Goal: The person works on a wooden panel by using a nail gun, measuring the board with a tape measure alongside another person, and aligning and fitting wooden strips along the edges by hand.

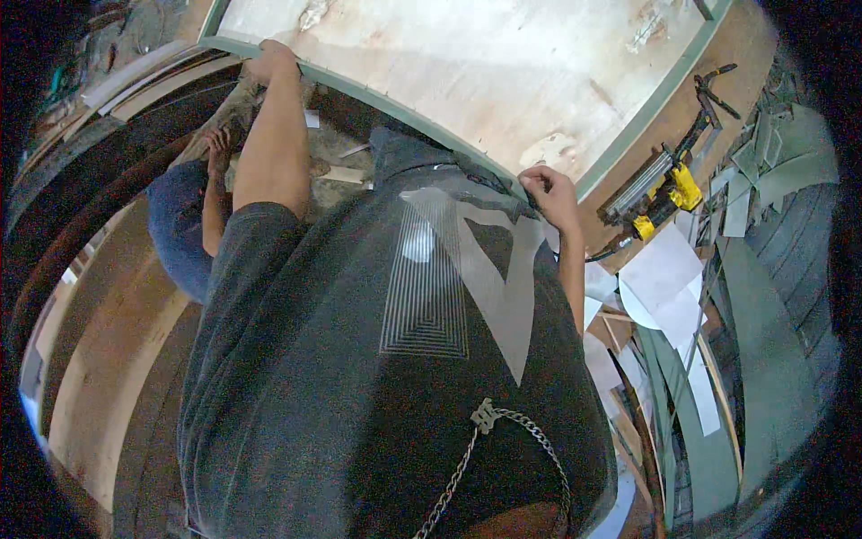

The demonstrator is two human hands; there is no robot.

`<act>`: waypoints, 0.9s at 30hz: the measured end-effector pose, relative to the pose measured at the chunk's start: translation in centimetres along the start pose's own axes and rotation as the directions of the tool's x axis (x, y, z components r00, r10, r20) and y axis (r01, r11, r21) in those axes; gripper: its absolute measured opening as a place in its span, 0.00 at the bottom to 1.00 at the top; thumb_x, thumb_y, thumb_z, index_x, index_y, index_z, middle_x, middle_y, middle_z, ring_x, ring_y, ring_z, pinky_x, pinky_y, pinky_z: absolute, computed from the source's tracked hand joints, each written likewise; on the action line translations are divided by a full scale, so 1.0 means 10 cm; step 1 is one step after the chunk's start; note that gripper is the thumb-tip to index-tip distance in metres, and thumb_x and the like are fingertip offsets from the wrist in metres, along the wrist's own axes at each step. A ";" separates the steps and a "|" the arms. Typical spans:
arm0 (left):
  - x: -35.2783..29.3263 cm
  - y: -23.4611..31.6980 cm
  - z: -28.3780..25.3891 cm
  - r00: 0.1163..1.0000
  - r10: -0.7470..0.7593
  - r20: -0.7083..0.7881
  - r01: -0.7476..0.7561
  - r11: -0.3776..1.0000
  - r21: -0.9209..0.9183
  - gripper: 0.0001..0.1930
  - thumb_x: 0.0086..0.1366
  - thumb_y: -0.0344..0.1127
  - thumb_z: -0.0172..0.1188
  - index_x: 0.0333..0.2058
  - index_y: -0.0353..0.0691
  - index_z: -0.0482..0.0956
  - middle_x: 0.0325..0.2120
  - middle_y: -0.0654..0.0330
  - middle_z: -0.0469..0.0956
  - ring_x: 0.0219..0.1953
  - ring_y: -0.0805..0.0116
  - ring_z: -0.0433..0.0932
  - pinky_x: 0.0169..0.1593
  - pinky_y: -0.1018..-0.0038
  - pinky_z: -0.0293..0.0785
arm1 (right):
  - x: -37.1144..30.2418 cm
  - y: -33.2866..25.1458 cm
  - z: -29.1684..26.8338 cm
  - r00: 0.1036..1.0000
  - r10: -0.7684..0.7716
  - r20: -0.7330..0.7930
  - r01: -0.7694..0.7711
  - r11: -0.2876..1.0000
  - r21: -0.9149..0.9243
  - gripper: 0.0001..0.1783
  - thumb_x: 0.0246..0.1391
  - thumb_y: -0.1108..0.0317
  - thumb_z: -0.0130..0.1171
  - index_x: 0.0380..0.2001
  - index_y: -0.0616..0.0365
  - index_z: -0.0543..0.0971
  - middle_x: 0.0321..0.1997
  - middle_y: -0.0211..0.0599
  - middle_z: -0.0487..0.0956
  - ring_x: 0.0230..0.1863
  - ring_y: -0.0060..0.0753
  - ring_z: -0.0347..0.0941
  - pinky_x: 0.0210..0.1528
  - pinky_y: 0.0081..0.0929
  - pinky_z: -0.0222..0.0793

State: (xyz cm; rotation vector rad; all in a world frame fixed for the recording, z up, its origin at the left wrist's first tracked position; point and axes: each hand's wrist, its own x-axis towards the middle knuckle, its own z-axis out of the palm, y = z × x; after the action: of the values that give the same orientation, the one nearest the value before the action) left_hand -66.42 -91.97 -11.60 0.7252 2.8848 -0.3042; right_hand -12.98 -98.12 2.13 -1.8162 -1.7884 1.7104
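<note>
A large pale wooden panel, stained and scuffed, lies ahead of me with grey-green material along its edges. At its near left side, my left hand is closed over the green edge, its fingertips partly hidden. My right hand is at the near right corner, thumb and fingers pinched on the green edging. The near edge between my hands runs slantwise close to my dark shirt.
Right of the panel, a yellow-and-black nail or staple gun and dark pliers lie on the brown worktop. White sheets and green scraps are piled at the right. At left, another person in blue bends low.
</note>
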 end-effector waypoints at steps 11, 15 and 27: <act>-0.19 0.15 -0.13 0.998 0.020 -0.066 -0.024 0.999 -0.049 0.16 0.58 0.38 0.49 0.43 0.38 0.70 0.37 0.50 0.74 0.38 0.57 0.74 0.39 0.62 0.69 | 0.00 0.06 0.12 0.995 -0.082 -0.060 0.078 0.995 -0.063 0.08 0.47 0.68 0.54 0.25 0.64 0.72 0.20 0.37 0.71 0.25 0.27 0.66 0.30 0.23 0.62; -0.13 0.12 0.03 0.998 0.015 -0.067 -0.023 0.993 -0.113 0.17 0.57 0.40 0.50 0.43 0.37 0.69 0.36 0.46 0.73 0.38 0.55 0.74 0.39 0.60 0.69 | 0.01 0.13 0.10 0.983 -0.179 -0.040 0.169 0.969 -0.178 0.07 0.50 0.70 0.50 0.27 0.64 0.70 0.23 0.43 0.70 0.27 0.36 0.67 0.32 0.27 0.62; -0.34 0.30 -0.29 0.985 -0.165 0.045 0.168 0.891 -0.422 0.20 0.55 0.42 0.49 0.42 0.34 0.69 0.36 0.50 0.74 0.37 0.60 0.74 0.39 0.72 0.69 | 0.02 0.23 0.07 0.977 -0.214 0.002 0.206 0.937 -0.281 0.08 0.53 0.68 0.46 0.29 0.64 0.68 0.29 0.48 0.70 0.32 0.46 0.68 0.36 0.31 0.63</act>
State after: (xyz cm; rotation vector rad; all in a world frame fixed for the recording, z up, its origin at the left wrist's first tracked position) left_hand -62.28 -90.26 -8.65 0.3966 2.8550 0.3011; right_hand -12.04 -99.09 0.13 -1.6531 -2.2160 1.4072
